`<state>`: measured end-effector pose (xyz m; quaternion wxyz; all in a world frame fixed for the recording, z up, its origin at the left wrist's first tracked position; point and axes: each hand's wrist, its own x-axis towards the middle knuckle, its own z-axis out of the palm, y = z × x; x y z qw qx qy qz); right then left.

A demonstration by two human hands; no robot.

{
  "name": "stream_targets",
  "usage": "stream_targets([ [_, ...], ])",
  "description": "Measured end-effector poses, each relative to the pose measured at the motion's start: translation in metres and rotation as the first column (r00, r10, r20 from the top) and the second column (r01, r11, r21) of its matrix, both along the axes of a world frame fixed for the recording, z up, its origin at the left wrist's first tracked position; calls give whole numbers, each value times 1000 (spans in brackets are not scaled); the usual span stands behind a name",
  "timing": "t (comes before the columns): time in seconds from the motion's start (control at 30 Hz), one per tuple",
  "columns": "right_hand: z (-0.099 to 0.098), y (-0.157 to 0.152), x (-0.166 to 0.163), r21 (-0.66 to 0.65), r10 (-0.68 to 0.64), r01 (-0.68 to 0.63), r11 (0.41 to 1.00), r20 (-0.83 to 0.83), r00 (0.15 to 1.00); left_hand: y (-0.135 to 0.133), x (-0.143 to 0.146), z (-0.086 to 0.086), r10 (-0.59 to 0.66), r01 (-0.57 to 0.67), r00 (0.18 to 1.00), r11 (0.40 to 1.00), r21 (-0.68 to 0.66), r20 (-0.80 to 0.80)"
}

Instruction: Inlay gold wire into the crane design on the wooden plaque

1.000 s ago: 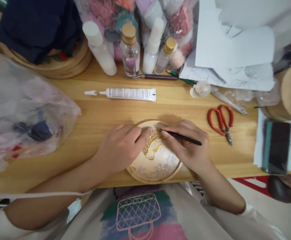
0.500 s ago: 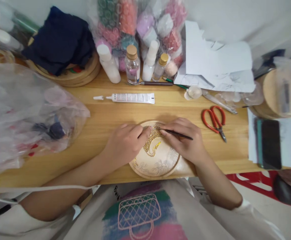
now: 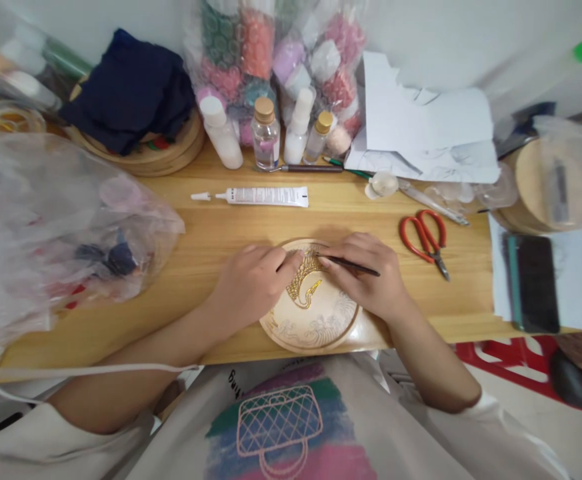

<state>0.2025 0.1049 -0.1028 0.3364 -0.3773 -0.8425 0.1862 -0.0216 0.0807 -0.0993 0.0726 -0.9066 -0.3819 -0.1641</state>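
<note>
A round, pale disc with a wooden rim lies at the table's front edge. Raised gold lines form a curved, scale-like figure on it, and fine grey drawn waves show around them. My left hand rests on the disc's left side, fingers curled, with thumb and forefinger tips pressed at the gold scales; anything between them is too small to see. In my right hand, on the far right side of the disc, is a thin dark pointed tool, its tip touching down near my left thumb. Whether it is tweezers or a pick is unclear.
A capped-nozzle white tube lies beyond the disc, and red-handled pliers to its right. Several small bottles stand at the back. A plastic bag covers the left side; a phone lies on papers at right.
The view has shifted slightly. Both hands keep nearly the same places on the disc, and the dark tool's tip stays by the gold scales.
</note>
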Motion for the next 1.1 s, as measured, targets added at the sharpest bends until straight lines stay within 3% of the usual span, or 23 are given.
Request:
stream_targets([
  [1.1, 1, -4, -3, 40, -35, 33, 999, 36, 999, 11, -7, -2, -49, 49, 999, 999, 19, 13],
])
